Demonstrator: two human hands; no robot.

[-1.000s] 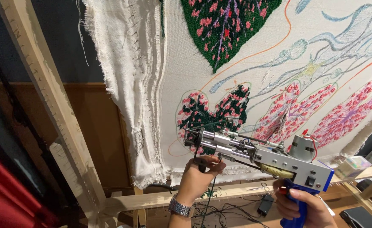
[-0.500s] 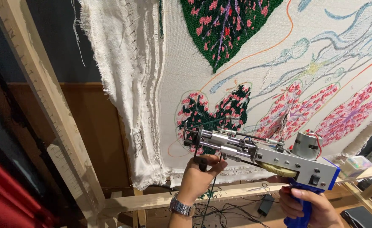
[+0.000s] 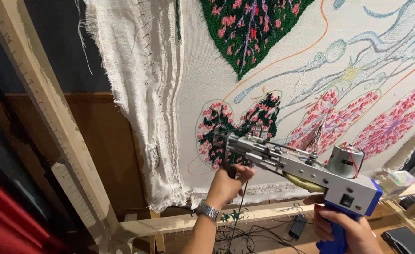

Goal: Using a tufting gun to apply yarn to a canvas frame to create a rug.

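A grey metal tufting gun [image 3: 306,167] with a blue grip points left at white cloth [image 3: 203,80] stretched on a wooden frame [image 3: 47,122]. My left hand [image 3: 227,184], with a metal wristwatch, grips the gun's front handle under its nose. My right hand [image 3: 346,230] holds the blue rear grip at the bottom right. The gun's tip sits over a small tufted patch of dark green and pink yarn [image 3: 238,127]. A larger green and pink leaf shape [image 3: 250,30] fills the cloth above.
Loose frayed cloth [image 3: 144,103] hangs in folds at the left of the frame. Pink tufted shapes [image 3: 358,117] and drawn outlines cover the right of the cloth. Black cables and a power adapter [image 3: 298,226] lie on the floor below the bottom rail [image 3: 179,226].
The view has shifted a little, so the cloth and frame sit slightly further left. The gun and both hands have drifted slightly right and down, keeping the same grip.
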